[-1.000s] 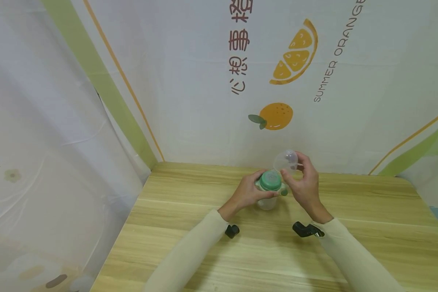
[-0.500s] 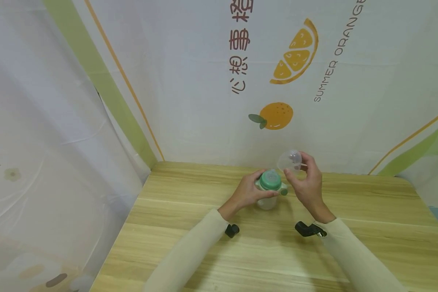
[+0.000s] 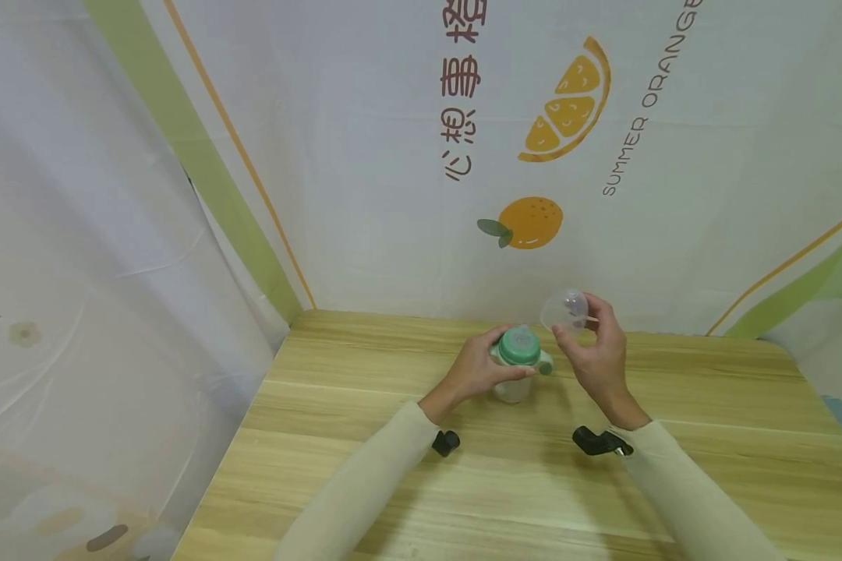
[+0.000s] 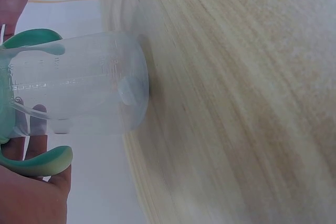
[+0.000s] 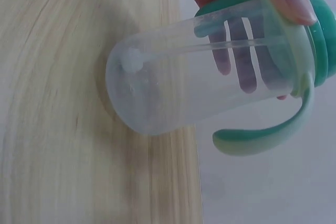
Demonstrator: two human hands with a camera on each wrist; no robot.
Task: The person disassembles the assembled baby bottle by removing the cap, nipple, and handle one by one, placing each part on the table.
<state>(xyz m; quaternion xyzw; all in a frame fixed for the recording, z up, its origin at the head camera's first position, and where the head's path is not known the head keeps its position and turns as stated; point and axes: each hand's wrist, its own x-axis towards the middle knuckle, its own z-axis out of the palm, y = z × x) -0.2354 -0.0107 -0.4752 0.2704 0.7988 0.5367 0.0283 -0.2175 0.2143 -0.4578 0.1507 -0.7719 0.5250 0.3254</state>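
A clear baby bottle (image 3: pixel 512 389) with a green collar (image 3: pixel 520 347) stands on the table near its back edge. My left hand (image 3: pixel 472 368) grips it around the neck. In the right wrist view the left fingers (image 5: pixel 244 72) show through the clear wall behind the bottle. Two curved green handles stick out at its sides, one handle (image 5: pixel 262 137) plain in that view. A straw with a round white end (image 5: pixel 131 60) reaches down inside the bottle. Up and to the right of the collar, my right hand (image 3: pixel 598 362) pinches a clear domed cap (image 3: pixel 564 310), apart from the bottle.
The wood-grain table (image 3: pixel 365 366) meets a white curtain (image 3: pixel 379 234) with orange prints close behind the hands. Another curtain (image 3: pixel 133 257) hangs along the left. Black mounts (image 3: pixel 596 442) sit at both wrists.
My right hand has moved a little to the right with the clear cap, widening the gap to the bottle. The left hand and the bottle have stayed in place.
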